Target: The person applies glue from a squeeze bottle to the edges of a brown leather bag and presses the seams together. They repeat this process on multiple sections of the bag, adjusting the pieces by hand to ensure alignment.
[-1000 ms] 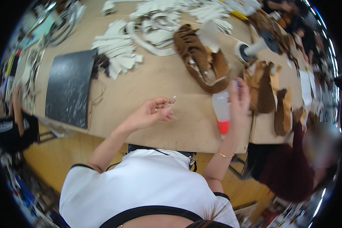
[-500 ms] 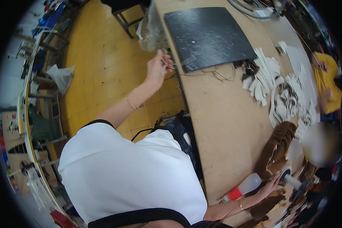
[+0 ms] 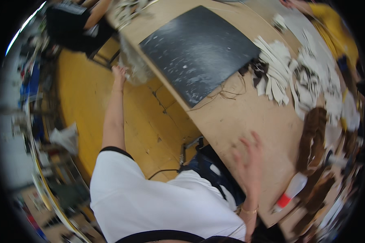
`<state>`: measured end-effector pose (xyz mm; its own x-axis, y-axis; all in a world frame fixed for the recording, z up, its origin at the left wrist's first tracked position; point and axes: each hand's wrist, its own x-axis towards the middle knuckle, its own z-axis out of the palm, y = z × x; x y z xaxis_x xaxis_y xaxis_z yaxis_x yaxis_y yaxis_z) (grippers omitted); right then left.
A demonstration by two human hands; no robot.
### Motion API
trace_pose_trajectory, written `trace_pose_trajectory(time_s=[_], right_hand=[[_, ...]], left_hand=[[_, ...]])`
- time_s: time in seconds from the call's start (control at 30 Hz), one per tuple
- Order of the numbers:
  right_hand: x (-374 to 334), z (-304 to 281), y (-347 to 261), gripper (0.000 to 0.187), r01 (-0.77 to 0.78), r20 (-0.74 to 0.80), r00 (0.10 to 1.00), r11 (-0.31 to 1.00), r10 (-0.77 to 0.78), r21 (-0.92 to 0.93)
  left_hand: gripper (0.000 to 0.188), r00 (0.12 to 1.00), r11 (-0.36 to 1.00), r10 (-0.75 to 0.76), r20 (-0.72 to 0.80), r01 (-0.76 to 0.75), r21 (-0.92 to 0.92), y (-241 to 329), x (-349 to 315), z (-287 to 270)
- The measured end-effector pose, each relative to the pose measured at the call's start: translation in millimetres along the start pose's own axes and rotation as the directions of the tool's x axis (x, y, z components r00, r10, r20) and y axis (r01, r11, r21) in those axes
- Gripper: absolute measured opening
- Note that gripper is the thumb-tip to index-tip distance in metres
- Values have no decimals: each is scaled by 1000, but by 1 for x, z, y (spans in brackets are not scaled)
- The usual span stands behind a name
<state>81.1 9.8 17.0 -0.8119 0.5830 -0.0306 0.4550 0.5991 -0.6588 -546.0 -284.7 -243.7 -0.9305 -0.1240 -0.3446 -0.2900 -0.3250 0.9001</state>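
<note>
My left hand (image 3: 120,73) is stretched far out over the yellow floor, beside a clear plastic bag (image 3: 134,67) hanging at the table's edge. Its fingers are closed, with a bit of something whitish at them, too small to name. Blurred by motion, my right hand (image 3: 249,160) is above the near part of the table (image 3: 227,125), its fingers spread and nothing seen in them. A dark, scuffed square sheet (image 3: 198,54) lies on the tabletop between the bag and several pale fabric strips (image 3: 273,69). Thin brown cords (image 3: 227,94) lie at its near edge.
To the right are brown fabric pieces (image 3: 312,137) and a clear bottle with a red band (image 3: 293,188). A person in yellow (image 3: 334,28) is across the table; another in dark clothes (image 3: 71,26) is at the far left. A white plastic bag (image 3: 65,137) hangs at left.
My left hand has moved out to the left, toward the far end. My right hand has left the spool and brown fabric and come over the tabletop. The view has turned.
</note>
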Motion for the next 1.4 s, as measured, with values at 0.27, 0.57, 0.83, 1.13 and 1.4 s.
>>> trace_pose_trajectory(time_s=[0.27,0.57,0.83,1.13,1.4], right_hand=[[41,57,-8,46,26,73,997,979,-11,-201],[46,59,-7,45,18,35,999,981,-12,-193],[44,61,-8,45,33,-13,999,985,-35,-168],[42,65,-7,46,82,-27,996,979,-89,-188],[43,69,-6,45,92,-61,993,978,-105,-189]], left_hand=[[94,981,976,-191,-30,193,96,22,44,41],[43,890,-460,350,293,-109,881,66,51,99],[19,401,382,631,664,-906,184,101,-270,206],[46,-389,63,-368,844,-917,-395,10,-444,257],[65,-299,-45,-630,717,-908,-418,56,-444,147]])
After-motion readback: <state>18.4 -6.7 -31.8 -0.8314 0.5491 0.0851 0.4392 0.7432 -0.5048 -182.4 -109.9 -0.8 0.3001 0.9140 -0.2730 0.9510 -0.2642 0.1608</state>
